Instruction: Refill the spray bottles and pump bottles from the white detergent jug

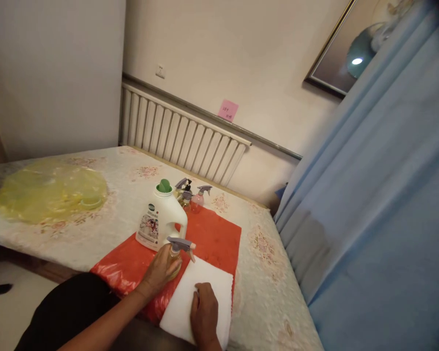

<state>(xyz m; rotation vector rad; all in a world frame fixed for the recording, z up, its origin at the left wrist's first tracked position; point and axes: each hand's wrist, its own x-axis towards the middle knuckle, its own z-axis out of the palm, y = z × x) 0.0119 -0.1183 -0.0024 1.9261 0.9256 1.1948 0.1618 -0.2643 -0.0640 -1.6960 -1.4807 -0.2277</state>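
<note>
Lower centre: left hand wrapped around spray bottle on red sheet; right hand pressed flat on white cloth, gripping nothing.

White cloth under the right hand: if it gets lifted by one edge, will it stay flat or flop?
The white cloth looks soft and thick, so it would probably droop and fold when lifted, not stay flat. It seems light. It lies on a glossy red plastic sheet, so a push may slide it; the right hand pressing on it likely pins it.
</note>
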